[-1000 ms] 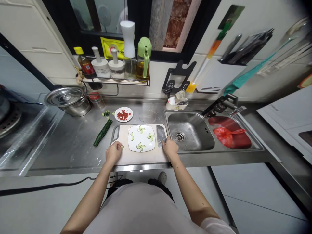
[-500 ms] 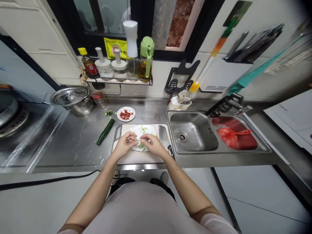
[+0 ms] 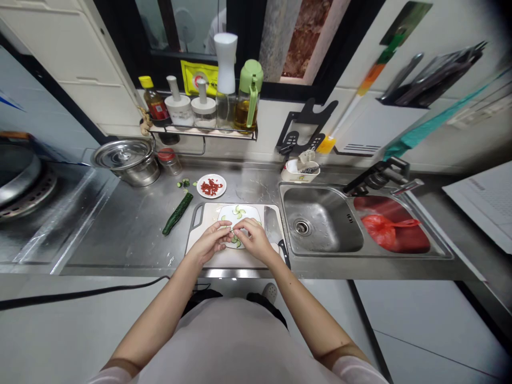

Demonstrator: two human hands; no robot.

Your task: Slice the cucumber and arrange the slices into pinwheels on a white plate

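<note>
Both of my hands meet over a white square plate that lies on a pale cutting board. My left hand and my right hand have their fingertips pinched together at the plate's middle; what they pinch is too small to make out. Green cucumber slices lie in pinwheel shapes on the plate, some hidden by my fingers. A cleaver rests flat on the board's right side, just right of my right hand.
Half a cucumber lies on the steel counter left of the board, with cut ends and a small dish of red bits behind. A lidded pot stands at the back left. The sink lies right of the board, beside a basin holding a red bag.
My right hand left the cleaver at the board's right side and my left hand left the board's front left; both came together over the plate and stay pinched there.
</note>
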